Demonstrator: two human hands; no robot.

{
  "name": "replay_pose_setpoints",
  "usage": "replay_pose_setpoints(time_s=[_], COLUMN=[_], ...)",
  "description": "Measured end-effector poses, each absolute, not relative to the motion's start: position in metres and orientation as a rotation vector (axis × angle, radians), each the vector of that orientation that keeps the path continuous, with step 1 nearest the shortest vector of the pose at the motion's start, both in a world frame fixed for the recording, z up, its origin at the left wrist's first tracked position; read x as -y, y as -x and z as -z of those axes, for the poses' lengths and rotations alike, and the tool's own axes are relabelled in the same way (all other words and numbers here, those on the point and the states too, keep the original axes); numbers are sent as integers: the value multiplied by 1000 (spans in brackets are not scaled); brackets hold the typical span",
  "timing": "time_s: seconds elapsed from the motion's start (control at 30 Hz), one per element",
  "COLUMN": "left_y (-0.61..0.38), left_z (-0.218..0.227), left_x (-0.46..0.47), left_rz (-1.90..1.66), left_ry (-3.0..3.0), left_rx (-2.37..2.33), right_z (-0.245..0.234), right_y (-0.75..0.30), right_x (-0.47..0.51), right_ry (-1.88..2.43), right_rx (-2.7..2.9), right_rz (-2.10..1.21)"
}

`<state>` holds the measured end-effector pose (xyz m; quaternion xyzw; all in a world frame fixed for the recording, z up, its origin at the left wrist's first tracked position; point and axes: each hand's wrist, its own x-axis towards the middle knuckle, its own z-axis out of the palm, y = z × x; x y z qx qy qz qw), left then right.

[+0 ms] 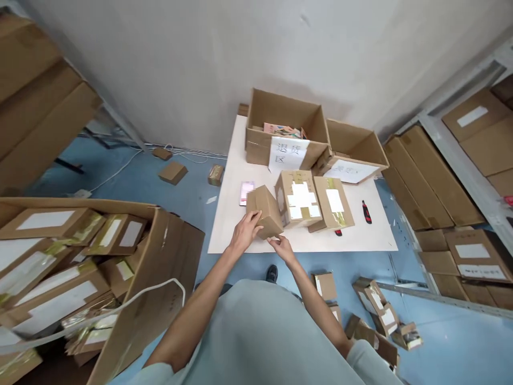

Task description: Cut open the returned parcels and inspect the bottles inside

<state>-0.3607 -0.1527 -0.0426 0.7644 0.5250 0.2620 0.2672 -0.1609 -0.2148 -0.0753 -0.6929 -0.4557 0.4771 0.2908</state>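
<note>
A small plain cardboard box [267, 208] is tilted near the front edge of the white table [224, 224]. My left hand [244, 233] grips its left side, with the fingers curled over the near face. At the box's lower right corner, the thumb and fingers of my right hand [282, 248] pinch the edge. Just beyond the box lies a phone [246, 192] with its screen lit. To its right stands a taped carton [300, 198] with white labels, and beside that a second taped carton [332, 203] with one label.
Two open cartons, one left [256, 152] and one right [356, 144], stand at the table's back with handwritten signs. A red-and-black cutter [366, 212] lies at right. A large bin [180, 262] of parcels is on my left. Shelving [436, 133] and floor boxes [371, 297] are right.
</note>
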Motion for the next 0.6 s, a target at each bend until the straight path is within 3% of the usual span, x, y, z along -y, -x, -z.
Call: replay_pose_setpoints(time_s=[0.2,0.47,0.6], left_y=[279,283,289], left_z=[78,93,100], left_x=[145,116,92], left_rz=[-453,-615,-482], left_ry=[-2110,-1712,-1452], left_rx=[-1380,-1855,-1820], right_z=[90,65,65], right_y=[55,-85,-108], right_x=[229,218,182], right_ry=[1852,2155,2339], right_rx=[1154,1193,1212], right_rz=[-1173,-307,-327])
